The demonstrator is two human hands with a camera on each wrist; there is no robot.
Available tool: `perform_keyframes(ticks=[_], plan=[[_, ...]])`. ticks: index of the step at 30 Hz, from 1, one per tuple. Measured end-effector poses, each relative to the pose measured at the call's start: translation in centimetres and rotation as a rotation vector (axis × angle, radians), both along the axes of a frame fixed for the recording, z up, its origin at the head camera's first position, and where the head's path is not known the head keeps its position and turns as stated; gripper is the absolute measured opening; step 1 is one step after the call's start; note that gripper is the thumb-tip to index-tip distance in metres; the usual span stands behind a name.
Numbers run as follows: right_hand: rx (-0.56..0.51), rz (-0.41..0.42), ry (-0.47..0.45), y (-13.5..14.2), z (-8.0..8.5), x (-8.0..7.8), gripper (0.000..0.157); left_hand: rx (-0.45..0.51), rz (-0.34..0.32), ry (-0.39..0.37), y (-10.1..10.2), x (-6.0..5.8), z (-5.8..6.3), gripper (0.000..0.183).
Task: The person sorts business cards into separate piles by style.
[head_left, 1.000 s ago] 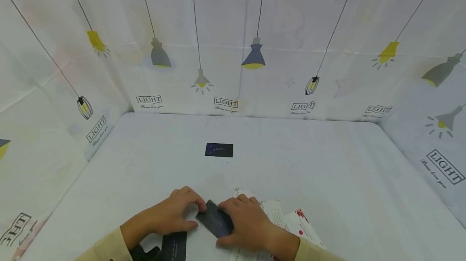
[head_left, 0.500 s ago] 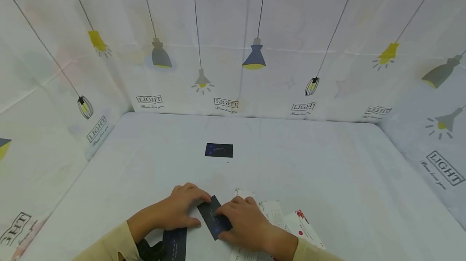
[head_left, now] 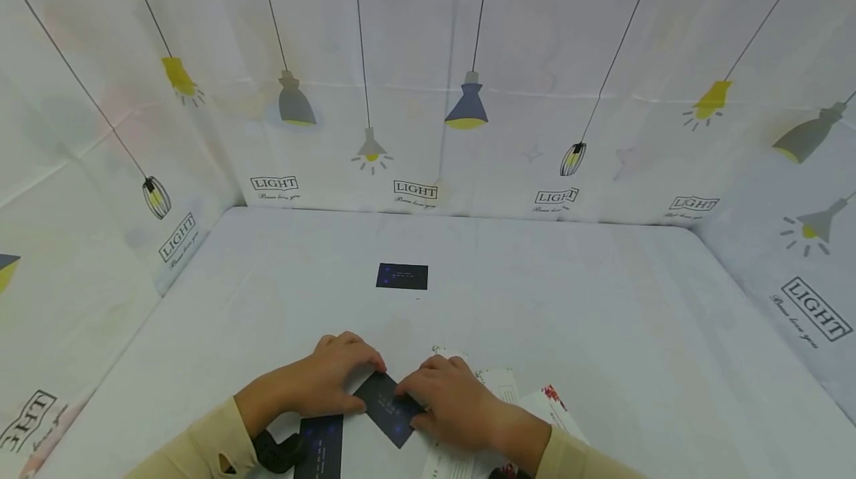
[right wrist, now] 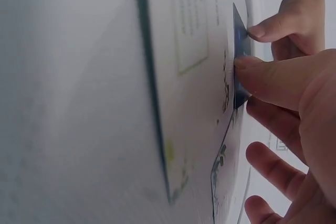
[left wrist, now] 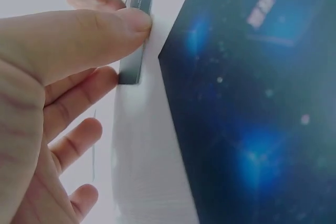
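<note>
A dark card (head_left: 384, 406) with small pale print and blue glows lies slanted between the two hands, near the front of the table. My left hand (head_left: 324, 382) pinches its left end; in the left wrist view the thumb (left wrist: 113, 30) presses on the card (left wrist: 132, 69). At the right end, my right hand (head_left: 461, 401) holds it between thumb and fingers, as the right wrist view also shows at the card's dark edge (right wrist: 241, 85). Just below the left hand, a second dark card (head_left: 322, 445) lies on the table, looming large in the left wrist view.
Another dark card (head_left: 402, 276) lies farther back on the white table (head_left: 568, 301). Several white cards, one with red flowers (head_left: 552, 399), lie partly under the right hand and forearm. A printed cloth (head_left: 401, 33) with lamp pictures stands behind.
The dark card between the hands has turned and shifted, first steeper, now slanted and slightly left. Both hands have stayed near it, with small shifts of the fingers.
</note>
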State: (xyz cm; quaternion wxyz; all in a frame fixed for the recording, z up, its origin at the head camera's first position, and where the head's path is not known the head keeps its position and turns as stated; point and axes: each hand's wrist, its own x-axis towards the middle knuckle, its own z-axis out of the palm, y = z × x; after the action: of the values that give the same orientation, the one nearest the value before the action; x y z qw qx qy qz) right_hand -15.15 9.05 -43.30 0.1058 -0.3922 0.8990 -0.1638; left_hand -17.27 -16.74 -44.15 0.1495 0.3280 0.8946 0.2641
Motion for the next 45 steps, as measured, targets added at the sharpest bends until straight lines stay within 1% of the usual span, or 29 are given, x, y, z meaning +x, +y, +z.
perform_keyframes(ticks=[7,12,15,18,22,26,32,37,41,45], plan=[[0.004,-0.041,0.031,-0.1,0.1,0.1,0.038,-0.017,0.018,0.006,0.0,0.0,0.3,0.040],[-0.013,-0.081,0.015,-0.4,0.0,0.6,0.051,0.006,0.034,0.015,-0.1,0.1,0.1,0.038],[0.008,-0.103,0.022,-0.7,-0.1,0.7,0.057,0.020,0.048,0.022,-0.3,0.1,-0.3,0.034],[0.047,-0.125,0.032,-1.0,-0.1,0.8,0.058,0.033,0.055,0.028,-0.4,0.1,-0.5,0.032],[0.086,-0.141,0.037,-1.3,0.1,0.9,0.056,0.006,0.045,0.033,-0.4,0.4,-0.2,0.041],[0.101,-0.143,0.041,-1.4,0.5,1.0,0.056,-0.061,0.018,0.064,-0.1,0.8,0.3,0.047],[0.118,-0.134,0.053,-1.5,0.8,1.0,0.058,-0.111,-0.006,0.100,0.2,1.1,0.6,0.040],[0.143,-0.121,0.059,-1.6,0.9,1.0,0.063,-0.111,-0.007,0.119,0.3,1.2,0.8,0.039],[0.169,-0.122,0.057,-1.8,1.0,0.9,0.062,-0.102,-0.011,0.140,0.4,1.3,0.9,0.038],[0.191,-0.117,0.058,-2.0,1.0,0.9,0.062,-0.099,-0.008,0.161,0.4,1.3,0.7,0.038]])
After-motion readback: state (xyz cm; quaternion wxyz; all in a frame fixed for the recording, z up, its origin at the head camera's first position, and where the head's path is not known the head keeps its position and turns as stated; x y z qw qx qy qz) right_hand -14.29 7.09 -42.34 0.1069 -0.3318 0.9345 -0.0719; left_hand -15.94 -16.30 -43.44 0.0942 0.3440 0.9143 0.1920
